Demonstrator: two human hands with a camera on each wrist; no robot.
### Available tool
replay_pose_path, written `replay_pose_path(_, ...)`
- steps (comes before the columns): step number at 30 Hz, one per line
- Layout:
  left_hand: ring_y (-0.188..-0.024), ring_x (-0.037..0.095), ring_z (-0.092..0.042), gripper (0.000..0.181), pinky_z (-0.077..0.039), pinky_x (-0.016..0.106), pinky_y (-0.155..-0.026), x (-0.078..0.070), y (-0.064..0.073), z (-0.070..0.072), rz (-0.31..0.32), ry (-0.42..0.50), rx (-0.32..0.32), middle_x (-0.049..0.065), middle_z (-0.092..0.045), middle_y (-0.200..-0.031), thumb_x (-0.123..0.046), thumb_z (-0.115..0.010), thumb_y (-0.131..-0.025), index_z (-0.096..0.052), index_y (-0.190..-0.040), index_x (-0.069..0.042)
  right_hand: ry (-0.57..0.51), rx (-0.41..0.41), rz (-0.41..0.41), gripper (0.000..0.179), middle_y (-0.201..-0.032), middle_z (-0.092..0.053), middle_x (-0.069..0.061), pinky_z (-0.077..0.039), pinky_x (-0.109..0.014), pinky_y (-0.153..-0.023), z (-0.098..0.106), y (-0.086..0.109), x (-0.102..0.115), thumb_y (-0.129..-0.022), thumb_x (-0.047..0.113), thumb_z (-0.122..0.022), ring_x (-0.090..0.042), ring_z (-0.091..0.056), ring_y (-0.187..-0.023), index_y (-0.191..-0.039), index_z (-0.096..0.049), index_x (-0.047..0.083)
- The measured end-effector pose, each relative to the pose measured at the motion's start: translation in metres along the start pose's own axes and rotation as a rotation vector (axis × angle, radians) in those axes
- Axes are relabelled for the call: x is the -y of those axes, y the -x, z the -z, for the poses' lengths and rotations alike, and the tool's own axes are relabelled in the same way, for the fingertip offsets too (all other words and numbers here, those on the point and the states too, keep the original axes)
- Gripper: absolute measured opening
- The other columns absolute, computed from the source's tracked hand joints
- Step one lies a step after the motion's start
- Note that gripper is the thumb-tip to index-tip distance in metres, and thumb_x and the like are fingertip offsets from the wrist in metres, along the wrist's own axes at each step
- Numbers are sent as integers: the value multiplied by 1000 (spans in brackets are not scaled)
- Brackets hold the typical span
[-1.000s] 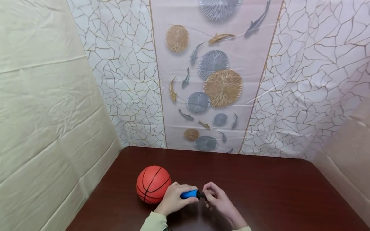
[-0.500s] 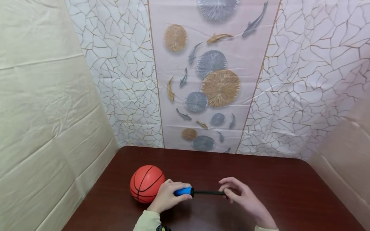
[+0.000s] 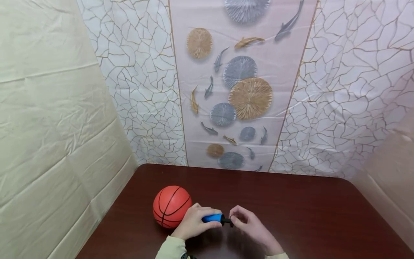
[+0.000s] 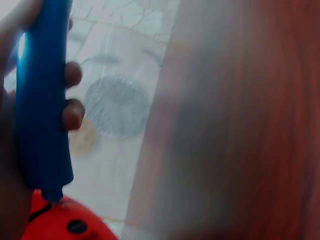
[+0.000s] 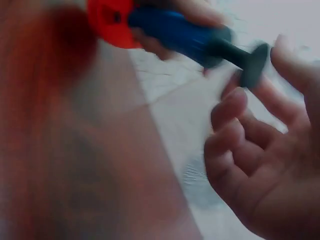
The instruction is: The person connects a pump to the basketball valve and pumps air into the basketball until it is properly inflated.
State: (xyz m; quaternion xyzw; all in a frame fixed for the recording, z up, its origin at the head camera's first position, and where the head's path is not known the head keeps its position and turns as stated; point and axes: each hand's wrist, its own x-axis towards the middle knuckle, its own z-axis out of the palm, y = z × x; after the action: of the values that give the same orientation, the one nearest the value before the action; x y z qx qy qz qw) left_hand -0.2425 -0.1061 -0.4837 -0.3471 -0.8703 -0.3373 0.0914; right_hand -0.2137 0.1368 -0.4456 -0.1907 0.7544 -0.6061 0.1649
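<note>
An orange-red basketball [image 3: 172,207] with black lines stands on the dark table at the left. My left hand [image 3: 195,222] wraps its fingers round the blue barrel of a ball pump [image 3: 212,218] beside it. In the left wrist view, the narrow lower end of the pump [image 4: 45,110] meets the red ball [image 4: 70,222]; whether it sits in the ball cannot be made out. A short black rod and disc-shaped handle [image 5: 254,65] stick out of the barrel's other end. My right hand [image 3: 250,226] has thumb and curled fingers about that handle.
The reddish-brown table [image 3: 291,201] stretches to the right and back. A patterned cloth [image 3: 155,90] hangs behind it, and a cream cloth [image 3: 64,151] closes off the left side.
My right hand drew the pump handle out to the right, baring a long black rod, then came back left with the rod mostly in. My left hand keeps its grip on the barrel.
</note>
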Motion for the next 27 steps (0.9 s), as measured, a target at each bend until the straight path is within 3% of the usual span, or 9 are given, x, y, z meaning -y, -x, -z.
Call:
replay_pose_path(5,-89,2,-61,39,-40,22,-77,3,3,15,24,18,-11,-10,-71,-114,-49,-62,-90,-67,-122,-29,41,-58,134,34,-76,-50,4,-45,-29,-59,29,25,14,-105,24,-40,-8,-49,-64,-114,-56,-5)
replay_pose_path(9,-91,3,-63,39,-40,25,-79,4,6,21,58,20,-24,-8,-71,-116,-49,-62,-90,-67,-123,-28,85,-160,208,26,-87,-62,5,-50,-30,-63,49,42,16,-104,16,-43,-12,-59,-73,-119,-58,0)
replay_pose_path(11,-91,4,-63,38,-41,25,-79,4,8,22,66,8,-24,-8,-71,-116,-49,-62,-90,-67,-122,-28,123,-155,271,25,-96,-66,9,-52,-30,-64,51,41,12,-101,10,-48,-11,-61,-77,-122,-56,0)
replay_pose_path(14,-91,4,-64,39,-41,24,-78,3,9,21,70,-6,-25,-7,-71,-115,-49,-62,-90,-68,-121,-27,88,-62,317,26,-101,-66,13,-52,-28,-63,45,31,4,-99,5,-51,-4,-61,-78,-125,-54,1)
replay_pose_path(17,-92,5,-64,40,-41,25,-79,1,8,14,93,1,-13,-7,-71,-116,-49,-60,-92,-68,-122,-24,30,13,242,26,-95,-63,12,-49,-25,-61,31,17,-2,-100,10,-51,-3,-57,-74,-124,-52,-1)
replay_pose_path(21,-92,4,-63,42,-40,23,-78,-1,3,-1,87,5,21,-6,-71,-117,-51,-54,-94,-67,-123,-23,-53,54,125,32,-86,-56,8,-45,-23,-60,12,3,-10,-102,17,-48,-5,-52,-69,-121,-44,-8)
replay_pose_path(25,-90,2,-64,40,-38,19,-77,-1,-2,-7,17,-11,3,-8,-72,-113,-51,-55,-93,-67,-121,-24,-154,106,144,30,-79,-54,7,-43,-21,-60,0,-6,-19,-104,16,-44,-4,-50,-66,-115,-37,-11)
replay_pose_path(27,-90,1,-65,38,-38,19,-77,0,-3,-3,1,-15,-16,-9,-72,-112,-50,-58,-92,-68,-120,-26,-162,105,141,27,-77,-54,8,-41,-21,-60,0,-8,-18,-103,17,-45,-3,-49,-64,-112,-42,-7)
